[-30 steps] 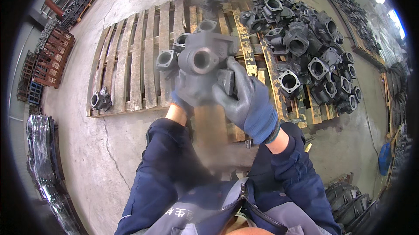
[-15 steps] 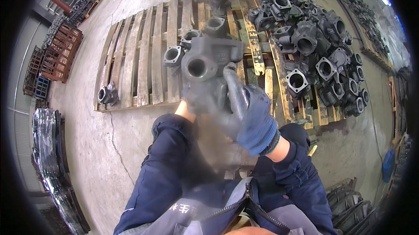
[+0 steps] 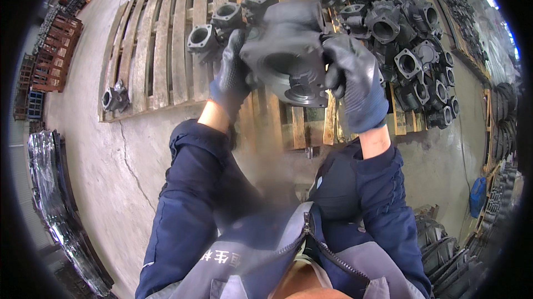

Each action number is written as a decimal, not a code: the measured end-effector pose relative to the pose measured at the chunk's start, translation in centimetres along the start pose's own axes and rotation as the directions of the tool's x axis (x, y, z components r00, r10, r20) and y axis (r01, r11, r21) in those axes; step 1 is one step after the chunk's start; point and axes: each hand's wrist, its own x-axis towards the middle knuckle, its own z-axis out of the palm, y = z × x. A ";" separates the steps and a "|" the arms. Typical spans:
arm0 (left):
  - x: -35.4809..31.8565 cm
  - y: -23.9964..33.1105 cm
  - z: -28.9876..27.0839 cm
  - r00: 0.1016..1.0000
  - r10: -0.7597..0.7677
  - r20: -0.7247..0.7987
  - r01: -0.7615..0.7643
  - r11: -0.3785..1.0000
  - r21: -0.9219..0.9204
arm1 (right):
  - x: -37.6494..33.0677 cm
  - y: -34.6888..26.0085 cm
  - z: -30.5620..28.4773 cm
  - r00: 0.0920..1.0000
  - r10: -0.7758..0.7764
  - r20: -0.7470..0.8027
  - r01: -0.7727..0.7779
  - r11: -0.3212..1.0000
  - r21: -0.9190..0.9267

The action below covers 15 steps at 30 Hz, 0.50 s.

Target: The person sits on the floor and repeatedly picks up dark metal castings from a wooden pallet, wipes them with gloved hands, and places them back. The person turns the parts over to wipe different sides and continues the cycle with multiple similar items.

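Observation:
A dark grey metal casting (image 3: 294,24), hollow with a wide flanged opening, is held up in front of me between both hands. My left hand (image 3: 232,69), in a dark coated glove, grips its left side. Around its right side close the fingers of my right hand (image 3: 355,77), gloved in black and blue. The opening faces me, and a machined ring shows inside its lower part. Behind the held casting, several similar castings (image 3: 226,15) stand on the wooden pallet (image 3: 161,44). A smaller one (image 3: 115,98) sits at the pallet's near left corner.
A heap of castings (image 3: 388,27) covers a pallet at the right. Reddish-brown crates (image 3: 57,52) and a plastic-wrapped stack (image 3: 53,188) line the left side. A blue object (image 3: 477,196) lies on the floor at right, with dark metal parts (image 3: 449,254) at lower right.
The casting has been turned so its wide opening faces me and is raised slightly. My left hand, mostly hidden before, now grips its left side; my right hand has shifted right and up.

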 end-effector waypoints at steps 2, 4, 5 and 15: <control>-0.7 0.7 1.3 0.995 -0.087 -0.057 0.090 0.995 0.049 | 0.3 1.5 -0.7 0.996 0.085 -0.036 -0.080 0.989 0.125; -1.2 1.5 2.5 0.983 -0.173 -0.058 0.179 0.977 0.121 | 0.8 3.3 -1.0 0.959 0.281 -0.041 -0.244 0.890 0.385; -1.3 1.4 3.3 0.993 -0.110 -0.041 0.114 0.988 0.101 | 1.1 4.1 -1.1 0.913 0.406 -0.048 -0.330 0.801 0.499; -0.7 -3.2 1.1 0.850 -0.425 -0.311 0.456 0.890 0.030 | 0.7 12.1 -1.3 0.712 0.665 0.225 -0.571 0.362 0.737</control>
